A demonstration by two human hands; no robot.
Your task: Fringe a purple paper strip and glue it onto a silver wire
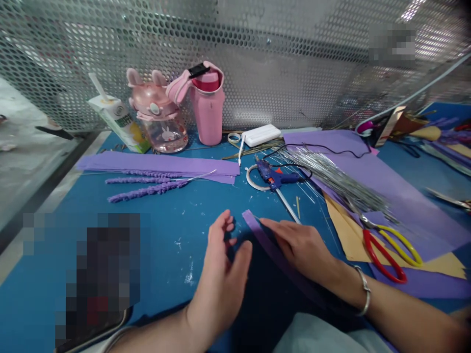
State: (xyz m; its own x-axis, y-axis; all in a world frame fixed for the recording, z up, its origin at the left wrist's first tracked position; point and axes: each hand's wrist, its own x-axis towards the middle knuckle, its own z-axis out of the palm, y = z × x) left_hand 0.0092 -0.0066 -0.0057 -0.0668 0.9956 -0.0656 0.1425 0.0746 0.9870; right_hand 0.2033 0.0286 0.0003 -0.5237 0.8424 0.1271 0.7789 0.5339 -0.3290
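A narrow purple strip (263, 239) lies curved on the blue table between my hands, its near end running into shadow. My left hand (224, 274) is beside the strip's far end, palm inward, fingers loosely curled and thumb apart, holding nothing. Along the strip's right side, my right hand (305, 250) has its fingers together on it, the index fingertip near its far end. A fine thin piece shows at that fingertip, too small to name. Beyond my hands lies a blue glue gun (270, 171) with a clear glue stick (287, 206), next to a tape ring (253, 185).
Stacked purple strips (165, 164) and fuzzy purple stems (147, 189) lie at left. Scissors (384, 250) and a bundle of wires (338, 181) rest on purple sheets (415, 196) at right. A pink bottle (208, 115), a rabbit-eared cup (165, 130) and a drink carton (119, 122) stand behind.
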